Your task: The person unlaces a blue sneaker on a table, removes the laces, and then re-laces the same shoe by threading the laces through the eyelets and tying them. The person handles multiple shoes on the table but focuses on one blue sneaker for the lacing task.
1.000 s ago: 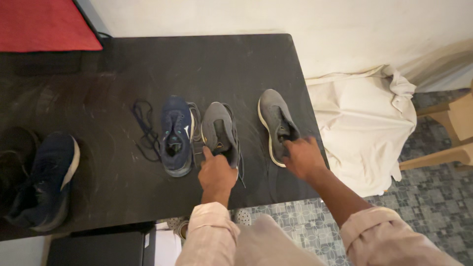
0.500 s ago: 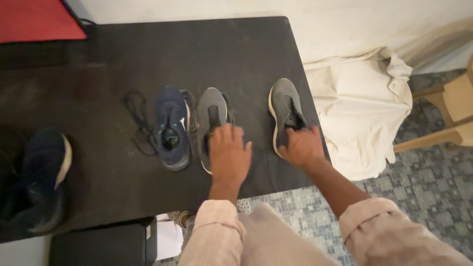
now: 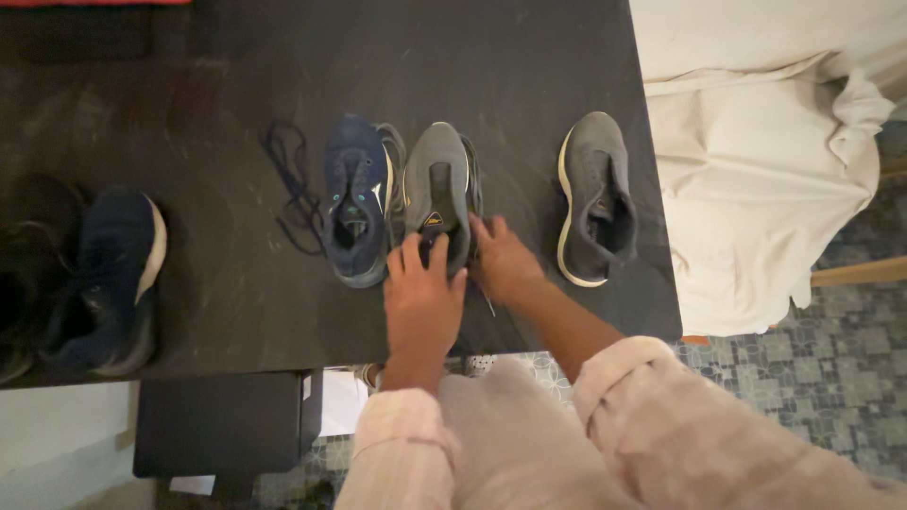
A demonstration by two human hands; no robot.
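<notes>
A grey shoe [image 3: 436,184] stands in the middle of a black table [image 3: 227,85], toe pointing away from me. My left hand [image 3: 421,295] rests on its heel, fingers over the collar. My right hand [image 3: 503,263] touches the same shoe's right side near the heel, fingers curled at its edge. A navy shoe [image 3: 355,203] sits tight against it on the left, with a loose dark lace [image 3: 289,184] beside that. A second grey shoe [image 3: 595,198] lies apart to the right, untouched.
Another navy shoe [image 3: 111,279] and a dark shoe [image 3: 24,274] sit at the table's left end. A white cloth-covered piece of furniture [image 3: 756,179] stands right of the table. A black box [image 3: 222,425] is on the patterned floor below.
My right hand has left the right-hand grey shoe and moved left to the middle grey shoe. My left hand stays at that shoe's heel. The view has shifted closer.
</notes>
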